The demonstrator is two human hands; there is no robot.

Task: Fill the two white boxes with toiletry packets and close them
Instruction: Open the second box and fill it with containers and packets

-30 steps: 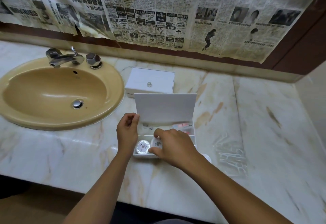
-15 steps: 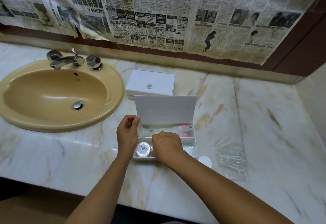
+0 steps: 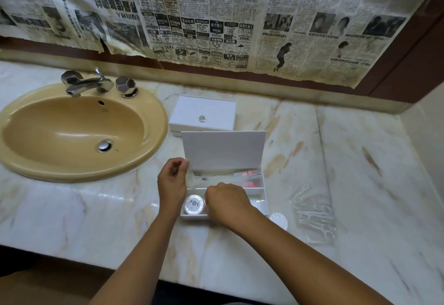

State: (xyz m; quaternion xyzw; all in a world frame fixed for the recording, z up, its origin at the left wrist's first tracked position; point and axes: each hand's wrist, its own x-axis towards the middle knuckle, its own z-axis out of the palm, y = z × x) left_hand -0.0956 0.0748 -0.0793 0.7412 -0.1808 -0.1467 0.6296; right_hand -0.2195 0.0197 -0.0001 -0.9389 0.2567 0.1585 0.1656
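Marble counter beside a tan sink holds two white boxes: the closed box sits at the back, and the open box sits in front with its lid standing up. The left hand pinches the lid's corner. The right hand is curled down in the front part next to a round packet; I cannot tell what it holds, but it should push things flat so the lid can shut.

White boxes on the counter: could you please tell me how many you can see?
2. The closed box sits beside the sink; the open box stands nearer, lid raised, between both hands.
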